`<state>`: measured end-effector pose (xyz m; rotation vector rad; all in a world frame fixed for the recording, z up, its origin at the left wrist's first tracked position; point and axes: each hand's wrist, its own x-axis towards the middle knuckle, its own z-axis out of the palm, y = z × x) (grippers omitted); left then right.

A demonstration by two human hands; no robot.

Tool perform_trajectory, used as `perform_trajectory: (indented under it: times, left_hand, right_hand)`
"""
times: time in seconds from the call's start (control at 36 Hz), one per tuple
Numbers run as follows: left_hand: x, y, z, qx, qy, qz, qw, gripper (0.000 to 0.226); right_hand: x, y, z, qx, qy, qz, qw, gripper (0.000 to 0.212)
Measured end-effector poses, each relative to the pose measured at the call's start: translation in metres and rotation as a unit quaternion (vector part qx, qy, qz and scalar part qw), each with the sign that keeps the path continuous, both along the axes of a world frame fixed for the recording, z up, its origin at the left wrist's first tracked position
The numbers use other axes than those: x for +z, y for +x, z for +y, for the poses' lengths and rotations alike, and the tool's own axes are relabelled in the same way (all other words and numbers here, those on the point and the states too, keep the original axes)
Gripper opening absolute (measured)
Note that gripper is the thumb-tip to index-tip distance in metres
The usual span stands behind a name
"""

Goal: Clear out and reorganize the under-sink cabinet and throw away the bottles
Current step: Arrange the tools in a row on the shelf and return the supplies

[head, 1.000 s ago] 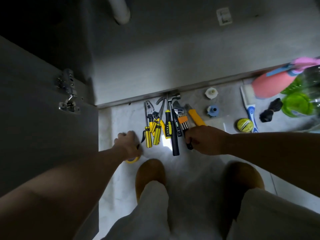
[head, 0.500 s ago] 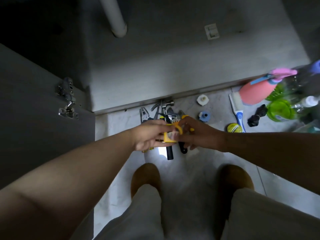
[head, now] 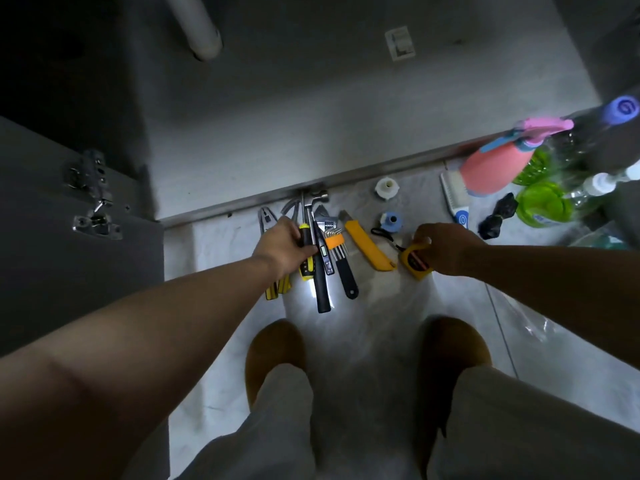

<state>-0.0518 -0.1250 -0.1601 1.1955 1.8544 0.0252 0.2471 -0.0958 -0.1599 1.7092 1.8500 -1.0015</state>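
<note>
A row of hand tools lies on the pale floor in front of the open cabinet. My left hand is closed around the black-and-yellow handle of a screwdriver in that row, beside the hammer and a hex key set. My right hand grips a yellow tape measure just right of the yellow utility knife. Bottles stand at the far right: a pink spray bottle, green bottles and a clear one with a blue cap.
The cabinet door with its hinge hangs open at the left. A white drain pipe comes down inside. A white fitting, a blue fitting, a brush and a black bundle lie on the floor. My slippers stand below.
Both hands met over the tools with a yellow item, then parted. The left went onto the screwdriver in the row; the right carried the tape measure to the right of the utility knife.
</note>
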Motion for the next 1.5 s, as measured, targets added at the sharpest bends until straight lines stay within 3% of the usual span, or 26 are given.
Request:
perform_trajectory:
  times: [0.22,0.36,0.47,0.58,0.67,0.75,0.83,0.94,1.17,1.25,1.31,1.44,1.5]
  left_hand:
    - [-0.014,0.001,-0.002,-0.115,-0.008,0.087,0.989,0.055]
    - [-0.017,0.005,0.0,-0.123,-0.031,0.103,0.987,0.033]
    - [-0.017,0.001,-0.001,-0.069,-0.036,0.077,0.994,0.021]
    - [-0.014,-0.008,-0.007,-0.059,-0.025,0.056,0.996,0.02]
    - [-0.016,-0.018,-0.016,-0.018,-0.031,0.004,0.999,0.023]
    - [-0.019,-0.026,-0.026,0.033,-0.033,-0.046,0.998,0.034]
    - [-0.02,-0.028,-0.032,0.065,-0.028,-0.075,0.995,0.038]
    - [-0.024,-0.026,-0.033,0.062,-0.029,-0.093,0.993,0.03]
    - [-0.022,-0.017,-0.024,0.01,-0.055,-0.094,0.994,0.019]
    - [-0.02,-0.016,-0.022,0.022,-0.066,-0.098,0.993,0.021]
    - [-0.016,-0.016,-0.023,0.033,-0.07,-0.112,0.991,0.02]
    - [-0.004,-0.012,-0.029,0.09,-0.077,-0.186,0.975,0.017]
    - [0.004,-0.009,-0.03,0.116,-0.106,-0.246,0.956,0.029]
  right_hand:
    - [-0.005,-0.004,-0.003,-0.006,0.063,-0.037,0.997,0.034]
    - [0.007,-0.024,-0.009,0.004,0.089,0.029,0.996,0.033]
    - [0.013,-0.046,-0.016,0.082,0.045,0.109,0.99,0.021]
    - [0.015,-0.08,-0.023,0.143,-0.039,0.114,0.982,0.006]
    - [0.006,-0.112,-0.029,0.156,-0.096,0.077,0.98,0.021]
    - [-0.008,-0.137,-0.04,0.08,-0.093,0.079,0.989,0.028]
    - [-0.021,-0.155,-0.056,-0.013,-0.032,0.052,0.998,0.03]
    - [-0.031,-0.169,-0.071,-0.045,0.028,0.017,0.998,0.039]
    - [-0.024,-0.161,-0.047,-0.072,-0.075,0.044,0.994,0.035]
    - [-0.016,-0.153,-0.036,-0.169,-0.204,0.131,0.955,0.028]
    - [-0.009,-0.149,-0.032,-0.219,-0.258,0.171,0.925,0.034]
    - [0.006,-0.132,-0.031,-0.307,-0.278,0.239,0.878,0.026]
    - [0.011,-0.123,-0.034,-0.3,-0.276,0.273,0.871,0.018]
